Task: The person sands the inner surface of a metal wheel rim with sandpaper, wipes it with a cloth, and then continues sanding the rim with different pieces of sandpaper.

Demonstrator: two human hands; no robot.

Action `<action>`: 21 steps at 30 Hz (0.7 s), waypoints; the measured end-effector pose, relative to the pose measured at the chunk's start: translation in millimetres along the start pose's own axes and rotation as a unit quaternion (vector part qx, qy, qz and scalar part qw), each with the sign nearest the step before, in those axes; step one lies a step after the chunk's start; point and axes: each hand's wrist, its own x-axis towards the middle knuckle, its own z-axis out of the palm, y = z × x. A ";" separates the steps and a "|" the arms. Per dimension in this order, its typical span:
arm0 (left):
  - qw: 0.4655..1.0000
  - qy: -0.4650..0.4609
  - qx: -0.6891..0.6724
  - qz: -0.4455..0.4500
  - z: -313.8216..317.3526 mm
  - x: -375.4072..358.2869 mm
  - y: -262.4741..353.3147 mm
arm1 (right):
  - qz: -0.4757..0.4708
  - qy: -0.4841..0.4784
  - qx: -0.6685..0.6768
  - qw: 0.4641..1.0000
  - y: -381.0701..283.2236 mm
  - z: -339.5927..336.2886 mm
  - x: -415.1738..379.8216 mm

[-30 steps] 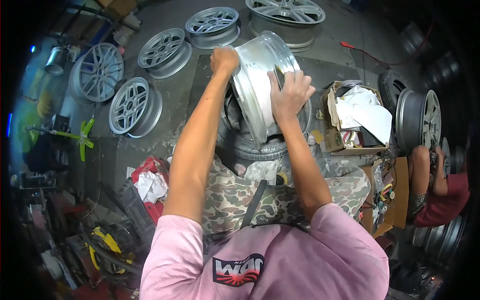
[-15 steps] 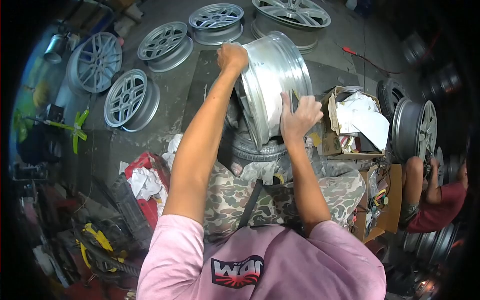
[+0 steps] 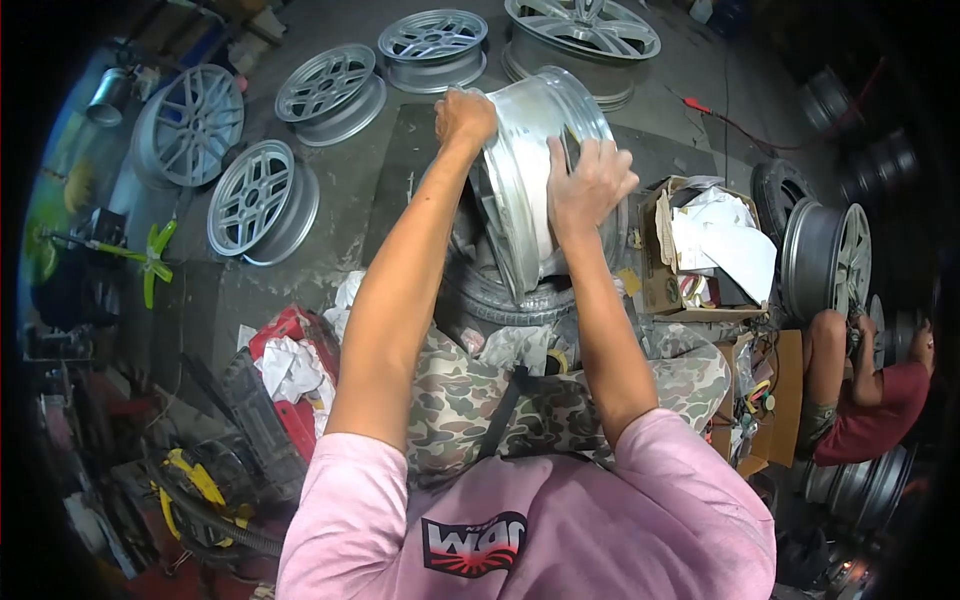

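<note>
A silver wheel rim (image 3: 520, 200) stands on edge on top of a black tire (image 3: 510, 303) in front of my knees. At the rim's upper left edge, my left hand (image 3: 466, 115) has its fingers wrapped round the lip. My right hand (image 3: 592, 186) is closed against the barrel on the right side, with a thin dark strip or tool, only partly visible, between thumb and fingers. The spoke side of the rim faces left and is mostly hidden by my left arm.
Several more rims, one a five-spoke (image 3: 583, 27), lie on the floor ahead and left. A cardboard box (image 3: 712, 313) with papers is at the right, a red toolbox (image 3: 297, 418) at the left. Another person (image 3: 875, 400) sits at the far right.
My right hand has moved up and slightly left along the barrel. My left hand keeps its hold on the lip, and the rim stays almost in place.
</note>
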 end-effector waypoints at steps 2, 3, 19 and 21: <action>1.000 0.002 -0.002 0.005 -0.2 -1.1 2.3 | -0.005 0.001 -0.023 1.000 16.0 -13.0 -29.6; 1.000 0.003 -0.003 -0.001 1.2 -3.5 2.6 | 0.010 -0.004 -0.023 1.000 26.1 -24.6 -50.5; 1.000 0.007 0.020 -0.008 0.2 5.6 2.7 | 0.040 -0.097 -0.009 0.994 67.4 -60.2 -135.2; 1.000 0.002 0.030 -0.007 3.2 7.2 4.3 | 0.082 -0.122 0.025 0.989 80.8 -77.9 -160.3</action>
